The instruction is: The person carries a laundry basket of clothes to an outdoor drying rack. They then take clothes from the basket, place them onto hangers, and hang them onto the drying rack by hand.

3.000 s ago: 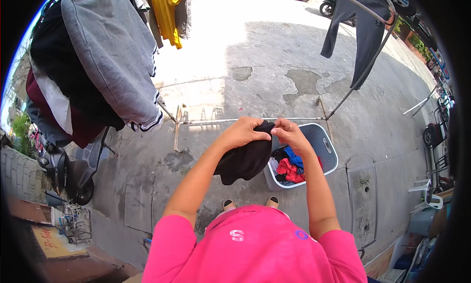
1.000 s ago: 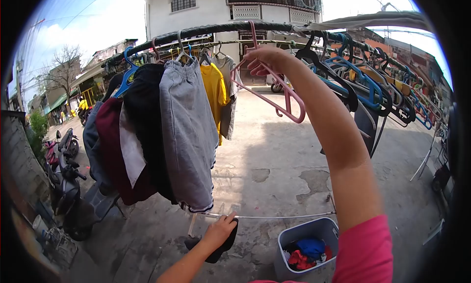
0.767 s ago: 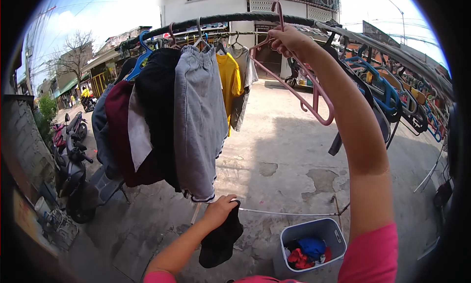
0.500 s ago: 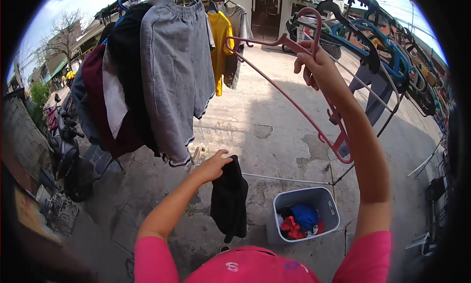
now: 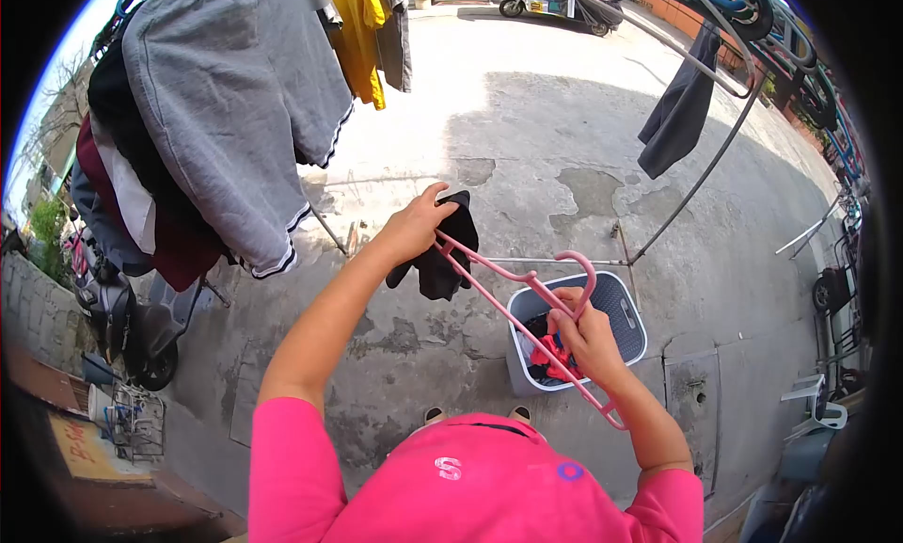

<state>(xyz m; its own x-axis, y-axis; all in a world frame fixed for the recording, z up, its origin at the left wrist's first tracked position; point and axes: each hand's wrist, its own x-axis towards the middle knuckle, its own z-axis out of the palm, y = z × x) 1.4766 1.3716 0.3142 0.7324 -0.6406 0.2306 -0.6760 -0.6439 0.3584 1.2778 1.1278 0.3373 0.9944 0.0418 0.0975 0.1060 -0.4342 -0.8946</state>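
My left hand [image 5: 414, 225] is closed on a black garment [image 5: 440, 272], which hangs bunched below its fingers. In my right hand [image 5: 587, 336] is the neck of a pink plastic hanger [image 5: 499, 296], its hook pointing up and its body slanting across in front of me. The hanger's far left end meets the black garment beside my left hand; whether it is inside the cloth is partly hidden. Below the hanger stands a grey-white laundry basket [image 5: 636, 328] with red, blue and dark clothes [image 5: 550, 359] in it.
Grey shorts [image 5: 221, 82], dark garments and a yellow shirt [image 5: 357, 35] hang at the upper left. Grey trousers [image 5: 679, 110] and several hangers are at the upper right. A metal rack bar [image 5: 555, 261] runs low across the ground. A motorbike [image 5: 127, 327] stands at the left.
The pink hanger has come down from the overhead rod in my right hand, to chest height. Its end now meets the black garment, which my left hand has raised. The view has tilted downward.
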